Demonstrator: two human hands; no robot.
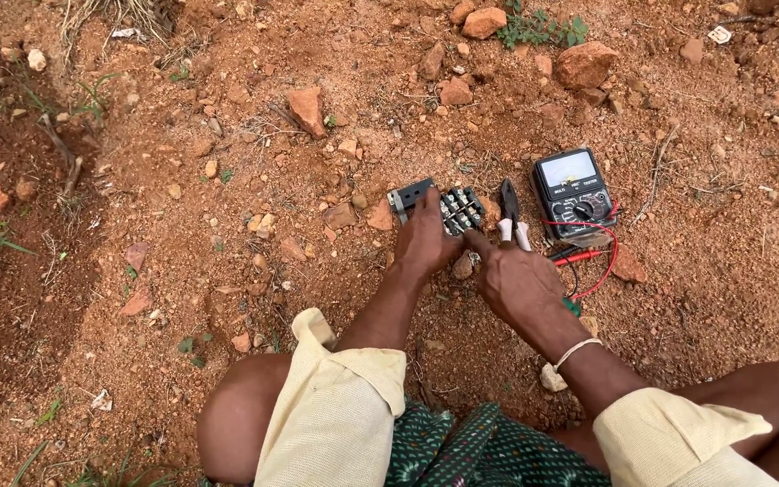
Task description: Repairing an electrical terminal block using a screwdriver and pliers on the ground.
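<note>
Red, stony dirt is the workbench here: a dark terminal block [448,209] lies on it just beyond the person's knees, the left hand [426,243] laid flat over its left end with fingers pressed on it. The right hand [517,281] points one finger at its near edge, holding nothing. The pliers [510,213] and the meter [573,191] to the right lie untouched, so the work looks barely begun.

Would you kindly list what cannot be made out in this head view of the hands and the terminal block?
- Terminal block: middle hidden under left hand.
- Right hand: fingertip contact too small to tell.
- Pliers: handle ends hidden behind right hand.
- Meter: dial markings too small.
- Red lead: tips hidden by right hand.
</note>
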